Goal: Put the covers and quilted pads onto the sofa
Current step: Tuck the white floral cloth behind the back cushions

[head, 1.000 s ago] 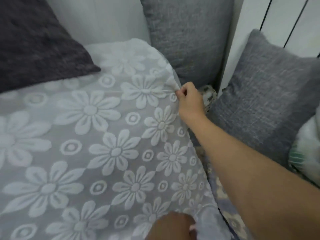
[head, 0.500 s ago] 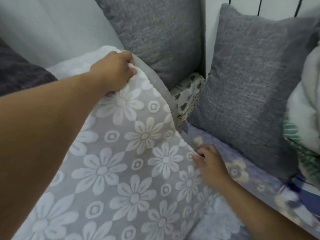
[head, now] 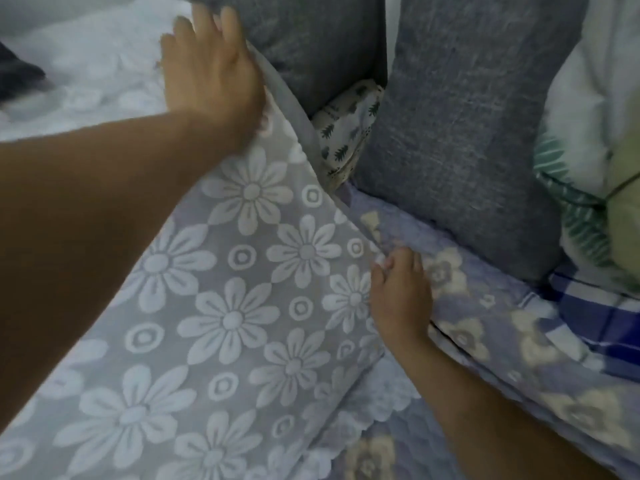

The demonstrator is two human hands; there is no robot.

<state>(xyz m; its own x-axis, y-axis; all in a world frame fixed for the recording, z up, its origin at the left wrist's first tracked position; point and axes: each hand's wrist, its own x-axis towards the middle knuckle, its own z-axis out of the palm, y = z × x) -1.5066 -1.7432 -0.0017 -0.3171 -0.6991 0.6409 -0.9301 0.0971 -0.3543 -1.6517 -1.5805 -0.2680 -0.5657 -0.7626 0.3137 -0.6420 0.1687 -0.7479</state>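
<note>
Back cushions: two grey woven cushions, the left cushion [head: 311, 39] and the right cushion [head: 464, 109], standing upright side by side.
Gap between them: a pale tree-print fabric [head: 346, 133] shows low down.
Far right: bundled bedding [head: 588, 133], white and green leaf print.
Light: soft, even, slightly blurred.

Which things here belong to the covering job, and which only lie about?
Belong to the job:
grey cover with white flowers
lavender floral quilted pad
left hand, pressing the cover
right hand, gripping its edge

Lying about:
two grey woven cushions
tree-print fabric
</note>
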